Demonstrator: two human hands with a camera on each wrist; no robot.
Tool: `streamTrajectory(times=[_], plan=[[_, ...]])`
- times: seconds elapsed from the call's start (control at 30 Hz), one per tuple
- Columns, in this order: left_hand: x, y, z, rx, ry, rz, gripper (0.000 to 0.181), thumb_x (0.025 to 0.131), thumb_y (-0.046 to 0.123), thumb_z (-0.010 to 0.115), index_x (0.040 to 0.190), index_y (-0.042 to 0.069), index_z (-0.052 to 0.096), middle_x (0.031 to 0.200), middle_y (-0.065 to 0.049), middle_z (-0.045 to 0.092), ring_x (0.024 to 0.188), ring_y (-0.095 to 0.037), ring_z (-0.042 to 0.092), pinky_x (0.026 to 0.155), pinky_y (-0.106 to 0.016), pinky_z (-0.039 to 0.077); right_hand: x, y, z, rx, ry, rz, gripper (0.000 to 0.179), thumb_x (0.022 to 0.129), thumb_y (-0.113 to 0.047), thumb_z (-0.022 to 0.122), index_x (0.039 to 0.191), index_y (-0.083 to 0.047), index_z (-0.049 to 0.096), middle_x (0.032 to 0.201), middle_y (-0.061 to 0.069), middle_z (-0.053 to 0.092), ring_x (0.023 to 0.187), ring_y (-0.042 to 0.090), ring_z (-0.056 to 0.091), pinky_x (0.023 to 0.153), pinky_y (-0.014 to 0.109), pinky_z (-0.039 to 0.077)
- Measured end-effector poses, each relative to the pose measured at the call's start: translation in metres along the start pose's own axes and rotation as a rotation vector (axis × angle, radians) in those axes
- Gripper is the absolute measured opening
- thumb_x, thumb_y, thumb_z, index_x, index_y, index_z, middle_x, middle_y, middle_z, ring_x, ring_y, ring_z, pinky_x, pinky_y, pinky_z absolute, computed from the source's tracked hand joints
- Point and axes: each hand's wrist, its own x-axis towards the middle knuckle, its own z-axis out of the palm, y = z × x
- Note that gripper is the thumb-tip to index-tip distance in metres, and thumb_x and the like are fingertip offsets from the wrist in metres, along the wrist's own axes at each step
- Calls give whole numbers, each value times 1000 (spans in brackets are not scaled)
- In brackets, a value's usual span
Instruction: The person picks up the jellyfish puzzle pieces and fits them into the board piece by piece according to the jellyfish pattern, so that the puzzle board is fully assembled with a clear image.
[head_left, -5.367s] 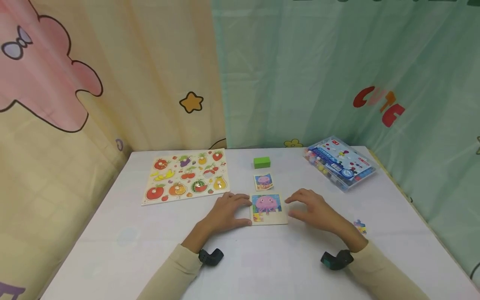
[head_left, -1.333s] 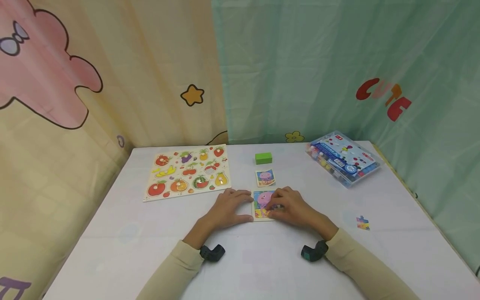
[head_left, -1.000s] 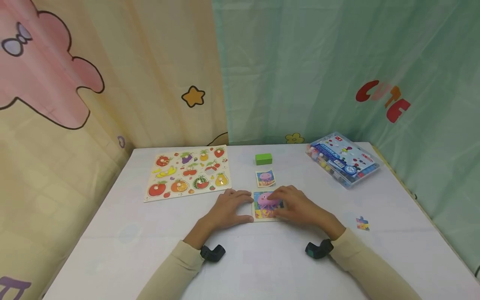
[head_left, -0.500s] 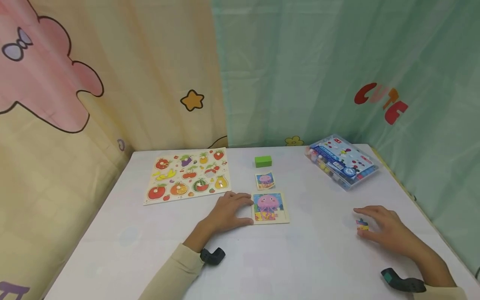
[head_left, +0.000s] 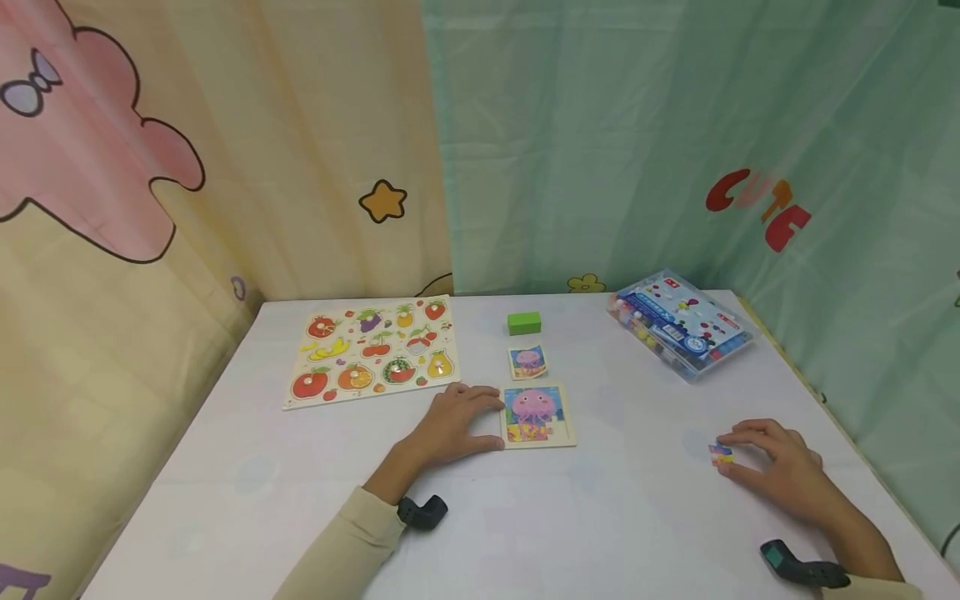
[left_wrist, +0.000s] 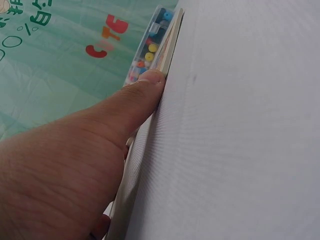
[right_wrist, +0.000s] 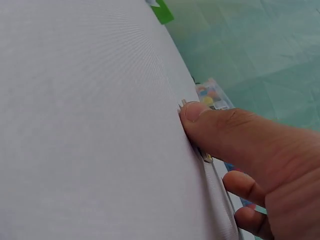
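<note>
The square jigsaw board lies on the white table, its pink jellyfish picture filled in except for a bare patch at the lower right. My left hand holds the board's left side, index fingertip on the edge and thumb at the lower corner. In the left wrist view, the thumb presses along the board's edge. Far to the right, my right hand pinches a small yellow, pink and blue jigsaw piece between thumb and index finger. The right wrist view shows the thumb covering most of that piece.
Behind the board lie a small jellyfish picture card and a green block. A fruit puzzle board is at the back left. At the back right sits a clear box of beads. Curtains hang behind the table.
My right hand fitted a piece into the board's lower part, then swung right to the loose jigsaw piece and has closed its fingertips on it. My left hand has stayed at the board.
</note>
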Motion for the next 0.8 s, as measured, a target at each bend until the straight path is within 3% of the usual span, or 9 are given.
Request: streamTrajectory(times=[0.47,0.8], plan=[[0,-2,0,-2,14,13,59,88,57,72,137,26,63,148,6,52,126,-21,44,96,-45,38,0,5,3,48,14,15,39,78,-20,88,110,-4,73,123,18,51,110,47,39,75,62,19],[0,-3,2,-10,1,6,60,88,58,71,138,27,62,149,7,51,127,-20,43,98,-46,38,1,1,3,90,19,6,27,78,-18,88,98,-11,72,120,17,55,110,46,41,78,66,19]])
